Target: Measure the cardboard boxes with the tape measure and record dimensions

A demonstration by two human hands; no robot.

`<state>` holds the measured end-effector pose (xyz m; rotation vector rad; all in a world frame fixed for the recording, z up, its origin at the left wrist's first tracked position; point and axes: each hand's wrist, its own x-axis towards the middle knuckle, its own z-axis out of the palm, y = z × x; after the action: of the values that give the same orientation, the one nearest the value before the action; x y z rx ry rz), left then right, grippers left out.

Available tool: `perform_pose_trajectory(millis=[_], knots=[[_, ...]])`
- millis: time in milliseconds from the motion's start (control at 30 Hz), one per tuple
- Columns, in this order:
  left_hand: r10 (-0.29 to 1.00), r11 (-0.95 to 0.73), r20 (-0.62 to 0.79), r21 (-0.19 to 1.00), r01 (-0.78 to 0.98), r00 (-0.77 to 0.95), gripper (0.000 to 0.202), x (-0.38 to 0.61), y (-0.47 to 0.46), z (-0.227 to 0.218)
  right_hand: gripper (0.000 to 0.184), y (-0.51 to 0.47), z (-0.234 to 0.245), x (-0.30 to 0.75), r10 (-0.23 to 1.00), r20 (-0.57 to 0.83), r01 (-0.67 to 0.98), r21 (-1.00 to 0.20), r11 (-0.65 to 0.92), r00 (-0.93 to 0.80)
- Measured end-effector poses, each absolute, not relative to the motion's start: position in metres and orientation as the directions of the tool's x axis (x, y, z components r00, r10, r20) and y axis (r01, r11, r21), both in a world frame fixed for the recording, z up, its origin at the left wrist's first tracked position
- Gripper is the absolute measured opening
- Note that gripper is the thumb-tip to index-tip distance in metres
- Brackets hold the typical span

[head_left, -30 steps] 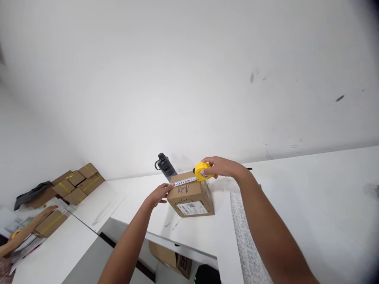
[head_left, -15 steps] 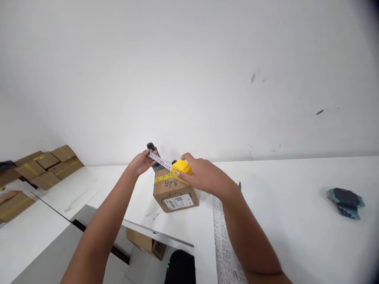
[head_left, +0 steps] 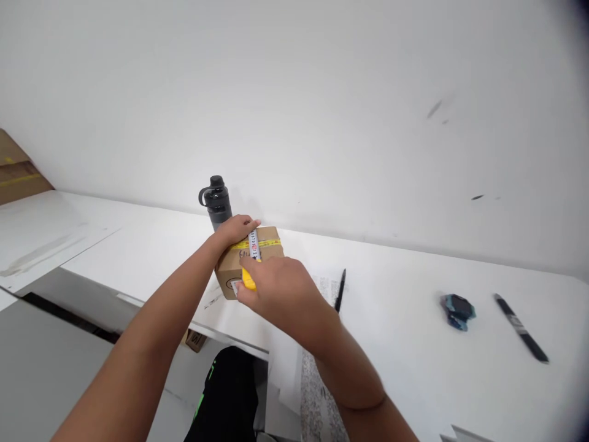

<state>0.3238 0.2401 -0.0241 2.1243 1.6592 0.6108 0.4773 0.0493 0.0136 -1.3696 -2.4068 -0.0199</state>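
Left hand [head_left: 237,229] sits at the far edge of a cardboard box [head_left: 230,262], its fingers at the end of a white measuring strip [head_left: 253,242]; whether they pinch or press it, I cannot tell. Nearer, slightly apart from it, the right hand [head_left: 271,282] is wrapped around the yellow tape measure [head_left: 249,280], with the strip running between them across the box top and over its yellow packing tape [head_left: 272,243]. The box rests on the white surface [head_left: 396,307], just in front of a dark bottle [head_left: 218,201] standing near the wall [head_left: 322,123]. Beyond the right forearm lie a black pen [head_left: 341,291], a blurred bluish object [head_left: 458,310] and, farther right, a second pen [head_left: 521,328]. A carton [head_left: 18,172] stands far left.
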Motion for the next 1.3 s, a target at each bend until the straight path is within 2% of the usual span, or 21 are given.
perform_pose_trajectory(millis=[200, 300, 400, 467, 533, 700, 867, 1033, 1100, 1167, 1233, 1300], knots=[[0.969, -0.243, 0.080, 0.439, 0.865, 0.232, 0.048, 0.328, 0.227, -0.019, 0.018, 0.063, 0.013, 0.472, 0.866, 0.276, 0.849, -0.223, 0.480, -0.417], [0.962, -0.273, 0.099, 0.417, 0.867, 0.255, 0.047, 0.329, 0.226, -0.020, 0.029, 0.066, 0.014, 0.477, 0.882, 0.262, 0.852, -0.259, 0.454, -0.391], [0.957, -0.286, 0.079, 0.434, 0.854, 0.280, 0.046, 0.328, 0.229, -0.022, 0.045, 0.069, 0.017, 0.487, 0.920, 0.218, 0.851, -0.358, 0.385, -0.325], [0.955, -0.290, 0.075, 0.417, 0.861, 0.285, 0.046, 0.329, 0.232, -0.024, 0.049, 0.074, 0.019, 0.497, 0.938, 0.206, 0.838, -0.424, 0.342, -0.279], [0.955, -0.296, 0.091, 0.387, 0.873, 0.283, 0.048, 0.329, 0.236, -0.025, 0.048, 0.080, 0.020, 0.508, 0.947, 0.229, 0.838, -0.451, 0.309, -0.226], [0.958, -0.288, 0.107, 0.368, 0.884, 0.268, 0.051, 0.327, 0.240, -0.027, 0.048, 0.101, 0.013, 0.525, 0.944, 0.302, 0.873, -0.414, 0.256, -0.134], [0.954, -0.299, 0.141, 0.449, 0.842, 0.264, 0.053, 0.328, 0.238, -0.027, 0.050, 0.128, -0.003, 0.515, 0.923, 0.350, 0.844, -0.435, 0.313, -0.162], [0.967, -0.256, 0.141, 0.500, 0.827, 0.214, 0.061, 0.325, 0.232, -0.027, 0.043, 0.151, -0.017, 0.502, 0.867, 0.486, 0.754, -0.527, 0.392, -0.110], [0.964, -0.259, 0.192, 0.524, 0.811, 0.184, 0.059, 0.309, 0.228, -0.028, 0.042, 0.156, -0.020, 0.500, 0.840, 0.538, 0.664, -0.605, 0.439, -0.065], [0.955, -0.256, 0.273, 0.566, 0.784, 0.115, 0.054, 0.283, 0.220, -0.030, 0.040, 0.162, -0.022, 0.498, 0.822, 0.570, 0.488, -0.723, 0.489, 0.021], [0.941, -0.224, 0.337, 0.624, 0.748, 0.000, 0.049, 0.256, 0.208, -0.038, 0.036, 0.167, -0.020, 0.495, 0.859, 0.496, 0.170, -0.864, 0.473, 0.131], [0.931, -0.184, 0.348, 0.710, 0.680, -0.111, 0.046, 0.237, 0.192, -0.054, 0.032, 0.170, -0.016, 0.491, 0.938, 0.321, -0.248, -0.905, 0.344, 0.131]])
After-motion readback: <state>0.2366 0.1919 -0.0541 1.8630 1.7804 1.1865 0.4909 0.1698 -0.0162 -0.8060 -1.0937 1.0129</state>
